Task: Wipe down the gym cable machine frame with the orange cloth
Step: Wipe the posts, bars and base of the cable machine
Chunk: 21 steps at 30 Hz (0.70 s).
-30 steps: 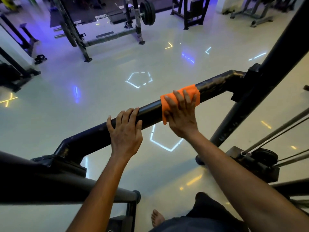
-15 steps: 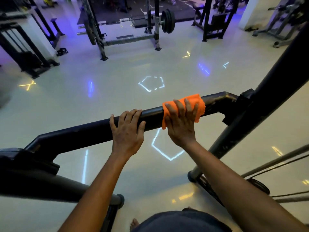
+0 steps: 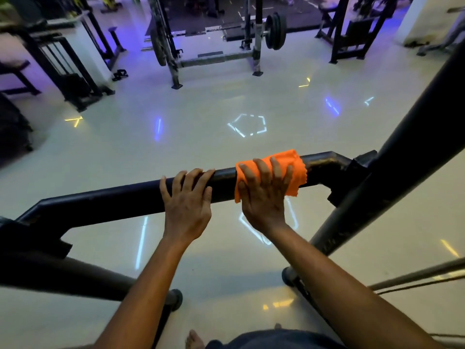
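Right hand: the right hand (image 3: 264, 195) is flat over the orange cloth (image 3: 294, 170), fingers spread and bent over the top of the bar, pressing the cloth down onto it.
Left hand: the left hand (image 3: 187, 202) rests bare on the same bar just beside the cloth, fingers hooked over the top, steadying, holding no cloth.
Cloth: draped over the black crossbar (image 3: 113, 200) of the cable machine, near its right end, close to the bend that meets the slanted upright (image 3: 402, 159).
Progress: I'd call this mid-job. The cloth sits near the right end of the crossbar; which stretches are already clean I can't tell, as the dark paint shows scuffs either way.
Left to do: by my reckoning the long run of bar to the left, the slanted upright, the lower tube (image 3: 75, 275) and the cables (image 3: 415, 278) at the right all wait their turn.
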Available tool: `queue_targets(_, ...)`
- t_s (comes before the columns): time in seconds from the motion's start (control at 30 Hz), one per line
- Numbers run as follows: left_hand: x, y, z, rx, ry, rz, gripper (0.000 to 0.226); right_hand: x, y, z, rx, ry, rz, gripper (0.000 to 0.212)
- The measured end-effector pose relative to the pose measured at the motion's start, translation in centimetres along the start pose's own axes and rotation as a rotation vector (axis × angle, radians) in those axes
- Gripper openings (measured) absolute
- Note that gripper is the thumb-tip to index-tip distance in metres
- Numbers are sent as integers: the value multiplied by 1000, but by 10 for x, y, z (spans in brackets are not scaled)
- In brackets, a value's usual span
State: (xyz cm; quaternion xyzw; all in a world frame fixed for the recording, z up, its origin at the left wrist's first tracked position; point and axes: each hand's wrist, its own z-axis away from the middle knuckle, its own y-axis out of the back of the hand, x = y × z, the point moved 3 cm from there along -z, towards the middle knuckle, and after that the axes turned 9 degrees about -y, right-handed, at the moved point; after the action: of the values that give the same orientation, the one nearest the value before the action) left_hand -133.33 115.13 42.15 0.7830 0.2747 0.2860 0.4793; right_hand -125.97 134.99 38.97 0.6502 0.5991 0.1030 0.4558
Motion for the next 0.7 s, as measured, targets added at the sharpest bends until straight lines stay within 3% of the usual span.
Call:
queue_targets(0.1,7,-3,-3,-9,15,20,50,-11,-6,4,-44,85,-36,44)
queue_targets(0.2,15,-5,-8,-3,15,59,51,30,9,-8,-26,224,20,51)
queue_targets(0.33,25,-10,-10,4,36,57,50,72,25,-19,10,74,40,45)
queue_targets(0.43,31,-12,-14,-12,24,75,50,37,14,-12,1,-33,-17,43)
queue_targets(0.53,42,-15,-22,-33,-17,97,47,17,5,-9,-50,72,-35,44)
queue_targets(0.63,48,-15,-26,-36,-36,114,44,52,17,-18,-45,209,32,46)
queue_targets(0.7,48,-14,-25,-32,-44,110,44,80,31,-23,-25,172,48,46)
